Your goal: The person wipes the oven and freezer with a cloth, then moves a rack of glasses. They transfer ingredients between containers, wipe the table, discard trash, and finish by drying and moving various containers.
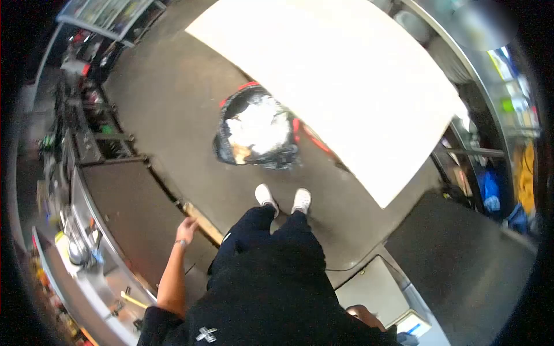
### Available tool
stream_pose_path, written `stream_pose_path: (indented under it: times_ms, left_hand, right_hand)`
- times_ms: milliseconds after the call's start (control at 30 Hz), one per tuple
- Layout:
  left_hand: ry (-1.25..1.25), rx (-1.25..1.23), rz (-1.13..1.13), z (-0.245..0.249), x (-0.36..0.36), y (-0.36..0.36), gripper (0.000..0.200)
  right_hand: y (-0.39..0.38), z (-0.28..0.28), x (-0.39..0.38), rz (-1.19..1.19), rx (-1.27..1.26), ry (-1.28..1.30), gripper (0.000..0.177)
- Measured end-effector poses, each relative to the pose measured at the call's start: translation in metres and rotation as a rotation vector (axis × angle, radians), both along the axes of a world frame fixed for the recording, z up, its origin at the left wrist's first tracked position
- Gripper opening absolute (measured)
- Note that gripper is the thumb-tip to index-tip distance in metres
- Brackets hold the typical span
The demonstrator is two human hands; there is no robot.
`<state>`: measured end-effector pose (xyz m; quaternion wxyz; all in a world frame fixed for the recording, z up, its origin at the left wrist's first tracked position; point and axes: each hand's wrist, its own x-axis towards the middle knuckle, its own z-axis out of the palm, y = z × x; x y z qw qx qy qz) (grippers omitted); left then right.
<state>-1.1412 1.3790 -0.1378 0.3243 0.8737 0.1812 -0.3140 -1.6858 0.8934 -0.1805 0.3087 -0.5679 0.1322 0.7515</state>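
My left hand [186, 229] hangs at my left side, its fingers loosely bent and apart, and nothing shows in it. Nearest to it is a narrow light-brown strip [203, 224] along the edge of a dark, flat surface [135, 199]. Of my right side only a small patch of skin shows beside my dark shirt; its fingers are hidden. Close to that patch lies a white-rimmed item with blue on it [414, 327]. In front of my white shoes stands an open black bag [224, 151] with red ties, filled with whitish, crumpled stuff.
A large, overexposed white tabletop [346, 86] reaches over the floor ahead. Shelves [502, 115] with assorted items run along the right, above a dark surface [456, 265]. Metal counters [109, 288] with utensils line the left. A pale box-like unit [375, 288] stands behind on the right.
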Motion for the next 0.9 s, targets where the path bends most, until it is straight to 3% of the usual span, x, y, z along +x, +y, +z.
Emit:
stream_pose_path:
  times_ms: [67,133,200,233,267,300,367,433,467,533,600,667,700,767,800,867,900]
  left_hand:
    - [0.088,0.103,-0.016,-0.031,0.02,0.018,0.033]
    - [0.108,0.223,-0.124,-0.058,0.04,0.004,0.032]
    - [0.002,0.281,-0.221,-0.092,0.076,-0.003,0.031]
    - [-0.086,0.294,-0.282,-0.105,0.101,-0.011,0.031]
    - [-0.112,0.275,-0.306,-0.102,0.132,-0.028,0.03]
    - [-0.136,0.253,-0.334,-0.091,0.163,-0.048,0.03]
    - [-0.204,0.157,-0.335,-0.097,0.224,-0.065,0.028]
    - [-0.207,0.104,-0.294,-0.122,0.293,-0.076,0.027]
    - [-0.205,0.063,-0.252,-0.137,0.325,-0.074,0.026]
    - [-0.248,0.142,-0.299,-0.196,0.388,-0.065,0.027]
    - [-0.288,0.215,-0.351,-0.26,0.443,-0.071,0.029]
    - [0.047,0.236,-0.113,-0.313,0.487,-0.084,0.039]
    - [0.062,0.224,-0.138,-0.331,0.504,-0.093,0.039]
    - [0.559,-0.108,0.391,-0.361,0.52,-0.12,0.054]
    - [0.579,-0.122,0.367,-0.392,0.524,-0.126,0.054]
    - [0.581,-0.346,0.617,-0.468,0.525,-0.126,0.055]
    - [0.595,-0.351,0.602,-0.488,0.525,-0.13,0.055]
  right_hand:
    - [0.006,-0.029,0.065,-0.056,-0.033,-0.098,0.035]
    - [0.022,-0.051,0.201,-0.267,-0.239,-0.587,0.035]
    - [0.009,-0.062,0.304,-0.692,-0.297,-1.102,0.036]
    - [0.002,0.049,0.409,-0.925,-0.298,-1.141,0.031]
    - [-0.004,0.064,0.444,-1.122,-0.306,-1.354,0.031]
    - [0.004,0.07,0.451,-1.412,-0.326,-1.365,0.025]
    - [0.016,0.015,0.407,-0.791,-0.426,-1.211,0.029]
    - [0.029,-0.056,0.349,-0.019,-0.294,-1.134,0.035]
    - [0.048,-0.06,0.317,-0.01,-0.239,-0.885,0.035]
    - [0.083,-0.02,0.281,-0.432,-0.383,-0.386,0.035]
    - [0.113,0.022,0.285,-0.689,-0.55,-0.158,0.035]
    - [0.139,0.044,0.314,-0.816,-0.667,-0.045,0.035]
    - [0.149,0.05,0.332,-0.847,-0.704,-0.017,0.035]
    - [0.162,0.054,0.369,-0.903,-0.749,-0.002,0.035]
    - [0.167,0.054,0.384,-0.925,-0.767,0.0,0.036]
    - [0.174,0.054,0.409,-0.952,-0.784,-0.005,0.036]
    - [0.175,0.052,0.419,-0.963,-0.787,-0.012,0.036]
